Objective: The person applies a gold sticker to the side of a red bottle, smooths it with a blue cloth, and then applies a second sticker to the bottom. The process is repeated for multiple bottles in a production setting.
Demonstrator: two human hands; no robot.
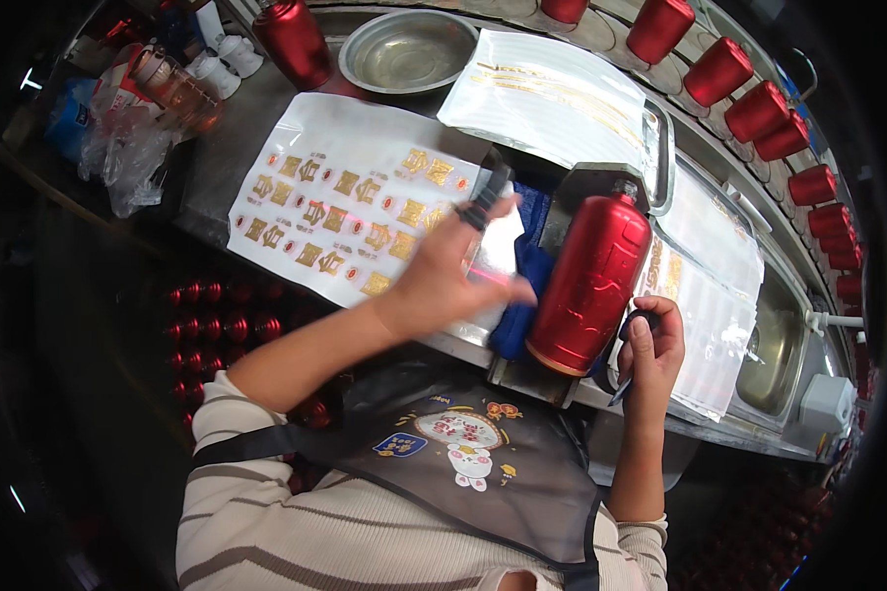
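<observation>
The red metal bottle [591, 281] lies tilted on a dark stand near the front edge of the surface [212, 172], its base toward the person and its neck pointing toward the back edge. The right hand [650, 345] rests just beside the bottle's base, its grip clenched around a small dark tool [629, 379] whose tip pokes out below the fist. The left hand [453, 281] hovers over the near corner of a white sheet of gold and red decals [350, 202], fingers spread and released, with a black band on one finger [478, 212]; whether a decal sticks to a fingertip cannot be told. A blue cloth [527, 266] sits between the sheet and the bottle. The bottle looks rigid and smooth, probably slippery on its glossy coat and fairly light if hollow, so it would best be steadied around its wide body or base instead of the narrow neck. The decals look thin, limp and easy to crease, best lifted by an edge. Further sheets [552, 94], a steel bowl [409, 49] and a row of red bottles [759, 108] lie toward the back edge.
</observation>
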